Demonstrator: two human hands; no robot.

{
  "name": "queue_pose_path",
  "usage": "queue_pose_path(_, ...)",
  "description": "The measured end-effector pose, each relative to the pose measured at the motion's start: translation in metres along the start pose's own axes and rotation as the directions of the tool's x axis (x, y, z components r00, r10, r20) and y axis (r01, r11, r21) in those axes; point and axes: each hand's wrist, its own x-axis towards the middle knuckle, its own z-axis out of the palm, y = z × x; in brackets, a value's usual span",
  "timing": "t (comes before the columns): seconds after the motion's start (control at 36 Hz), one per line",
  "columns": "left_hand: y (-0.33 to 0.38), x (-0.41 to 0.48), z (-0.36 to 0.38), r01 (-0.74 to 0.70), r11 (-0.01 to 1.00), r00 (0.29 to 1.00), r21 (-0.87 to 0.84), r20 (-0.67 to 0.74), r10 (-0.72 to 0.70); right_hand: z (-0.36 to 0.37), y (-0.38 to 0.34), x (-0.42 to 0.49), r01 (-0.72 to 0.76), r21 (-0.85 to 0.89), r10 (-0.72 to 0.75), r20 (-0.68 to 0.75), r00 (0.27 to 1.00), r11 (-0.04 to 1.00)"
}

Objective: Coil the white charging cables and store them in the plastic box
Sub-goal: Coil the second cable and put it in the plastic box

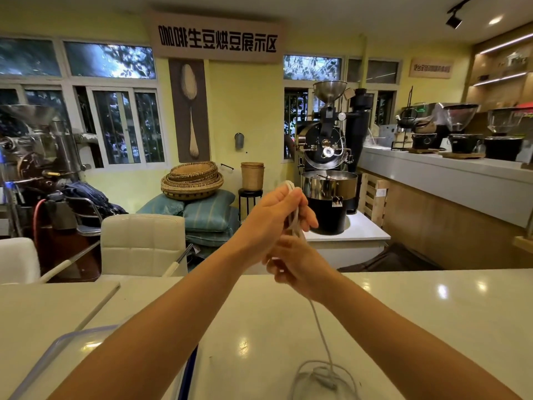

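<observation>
Sign (216,39): 12 o'clock, black characters, on the wall.
Coffee roaster (326,151): 1 o'clock, black and steel.
Woven baskets (191,180): 10 o'clock, stacked on teal cushions (210,215).
White chair (142,241): 8 o'clock.
Grinders (461,131): 2 o'clock, on counter (432,168).

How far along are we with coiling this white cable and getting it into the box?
Done: several loops of the white charging cable are gathered in the left hand.
In hand: the right hand pinches the strand just below the loops.
Left: the loose tail hangs down and lies uncoiled on the table. No cable shows in the plastic box, though an arm hides part of it.
</observation>
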Motion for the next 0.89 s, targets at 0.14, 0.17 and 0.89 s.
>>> queue_pose_path(0.14, -0.004, 0.004, -0.014, -0.075, 0.942, 0.986, 0.326, -0.115, 0.118, 0.002, -0.006, -0.012, 0.043, -0.406, -0.041, 0.013, 0.999, 0.913)
queue_pose_path(0.17, -0.005, 0.003, -0.017, -0.075, 0.928, 0.985, 0.366, -0.119, 0.126, 0.0, -0.012, -0.014, 0.055, -0.474, -0.063, 0.0, 0.998, 0.879)
queue_pose_path(0.89, -0.011, -0.027, -0.016, 0.2, 0.978, 0.932, 0.058, 0.297, -0.209, -0.058, -0.097, -0.005, 0.299, -0.731, -0.289, 0.144, 0.946, 0.614)
